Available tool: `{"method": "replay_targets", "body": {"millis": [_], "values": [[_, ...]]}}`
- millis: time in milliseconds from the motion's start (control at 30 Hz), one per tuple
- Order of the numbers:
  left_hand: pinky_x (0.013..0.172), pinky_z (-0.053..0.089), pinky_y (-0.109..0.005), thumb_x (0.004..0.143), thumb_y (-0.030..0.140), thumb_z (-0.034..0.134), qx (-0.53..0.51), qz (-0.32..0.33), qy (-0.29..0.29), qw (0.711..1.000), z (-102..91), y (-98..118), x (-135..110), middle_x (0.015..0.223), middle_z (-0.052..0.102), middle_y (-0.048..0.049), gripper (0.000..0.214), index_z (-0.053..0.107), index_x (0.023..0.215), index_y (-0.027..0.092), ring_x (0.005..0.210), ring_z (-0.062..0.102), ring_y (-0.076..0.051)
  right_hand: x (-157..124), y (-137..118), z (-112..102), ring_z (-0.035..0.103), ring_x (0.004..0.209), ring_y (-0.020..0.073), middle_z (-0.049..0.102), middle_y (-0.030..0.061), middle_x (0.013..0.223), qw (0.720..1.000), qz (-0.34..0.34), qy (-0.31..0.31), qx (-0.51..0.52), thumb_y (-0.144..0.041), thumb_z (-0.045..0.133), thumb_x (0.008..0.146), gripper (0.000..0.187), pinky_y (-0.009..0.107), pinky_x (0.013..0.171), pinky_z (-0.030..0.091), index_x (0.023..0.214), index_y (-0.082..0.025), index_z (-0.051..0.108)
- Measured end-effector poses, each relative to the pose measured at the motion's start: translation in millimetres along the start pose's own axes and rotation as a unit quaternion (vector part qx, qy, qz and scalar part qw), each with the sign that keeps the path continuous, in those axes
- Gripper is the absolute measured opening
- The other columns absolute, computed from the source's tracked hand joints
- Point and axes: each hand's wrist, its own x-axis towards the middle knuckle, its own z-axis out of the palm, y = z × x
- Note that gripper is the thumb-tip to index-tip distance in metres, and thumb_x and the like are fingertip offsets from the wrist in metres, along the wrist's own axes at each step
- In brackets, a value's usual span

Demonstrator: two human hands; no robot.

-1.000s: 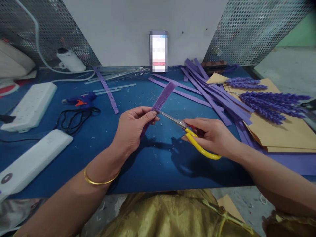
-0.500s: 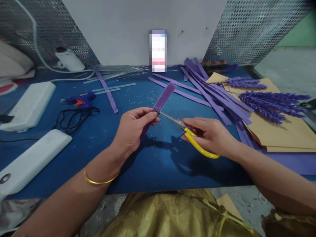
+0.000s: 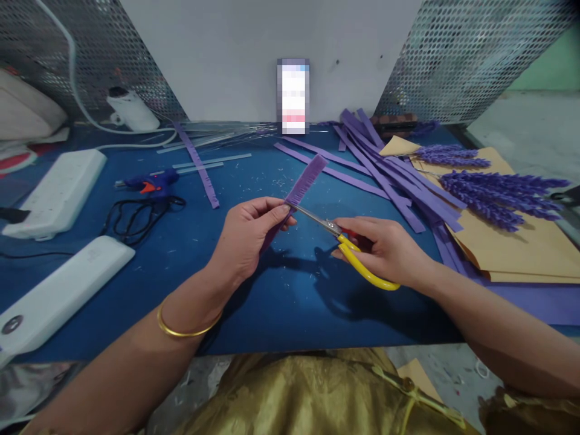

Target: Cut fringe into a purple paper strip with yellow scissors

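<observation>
Pinching purple strip between left fingers, scissors touching.

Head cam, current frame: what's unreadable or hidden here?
- The upright card at the back wall: pixelated, nothing legible.
- The purple fringed strip: lower end hidden behind the left hand.
- The scissors: handle loops mostly covered by the right hand; blade tips at the strip too small to judge.
- The white device: cut off by the left edge.
- The dark object: cropped by the right edge, unidentifiable.
</observation>
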Motion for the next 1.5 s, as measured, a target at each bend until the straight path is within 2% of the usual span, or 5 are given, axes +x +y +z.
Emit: {"method": "replay_targets", "body": {"millis": [400, 700, 967, 1200, 1500], "values": [[0.061, 0.048, -0.019, 0.068, 0.024, 0.083, -0.015, -0.027, -0.003, 1.0, 3.1, 3.7, -2.1, 0.064, 0.071, -0.0012, 0.01, 0.077, 0.071, 0.017, 0.062, 0.062, -0.011, -0.9, -2.6, -4.9, 0.046, 0.06, 0.013, 0.06, 0.0024, 0.074, 1.0, 0.002, -0.017, 0.02, -0.042, 0.065, 0.091, 0.036, 0.025, 0.056, 0.035, 0.112, -0.014, 0.07], [0.056, 0.045, -0.018, 0.067, 0.023, 0.082, -0.037, -0.07, -0.022, 0.997, 0.9, 7.3, -1.3, 0.059, 0.067, -0.0004, 0.01, 0.074, 0.067, 0.017, 0.055, 0.058, -0.009, -0.3, -2.7, -5.3, 0.04, 0.06, 0.0114, 0.054, -0.001, 0.07, 0.994, 0.043, -0.047, 0.088, -0.047, 0.064, 0.09, 0.035, 0.023, 0.054, 0.033, 0.104, -0.015, 0.071], [0.055, 0.045, -0.019, 0.064, 0.023, 0.084, -0.064, -0.123, -0.04, 0.99, -1.9, 9.5, 0.5, 0.06, 0.066, 0.0005, 0.013, 0.073, 0.066, 0.018, 0.054, 0.057, -0.009, -0.5, -4.1, -4.8, 0.052, 0.065, 0.0148, 0.064, 0.0011, 0.075, 0.984, 0.069, -0.063, 0.153, -0.048, 0.064, 0.09, 0.033, 0.023, 0.055, 0.038, 0.095, -0.016, 0.073], [0.059, 0.048, -0.022, 0.063, 0.027, 0.087, -0.024, -0.087, -0.019, 0.996, 0.0, 9.4, -0.7, 0.067, 0.071, -0.002, 0.017, 0.076, 0.073, 0.018, 0.059, 0.061, -0.011, 0.8, -1.1, -2.5, 0.053, 0.064, 0.015, 0.064, 0.0017, 0.073, 0.992, 0.055, -0.032, 0.113, -0.048, 0.066, 0.089, 0.038, 0.024, 0.055, 0.038, 0.107, -0.015, 0.073], [0.066, 0.049, -0.024, 0.064, 0.026, 0.086, 0.002, -0.013, 0.006, 1.0, 0.3, 6.3, 0.2, 0.068, 0.071, -0.0016, 0.016, 0.077, 0.074, 0.017, 0.064, 0.062, -0.012, 0.1, 1.2, -0.4, 0.054, 0.065, 0.0145, 0.069, 0.0058, 0.091, 0.999, 0.029, -0.006, 0.042, -0.048, 0.069, 0.087, 0.04, 0.025, 0.058, 0.039, 0.115, -0.019, 0.071]]}}
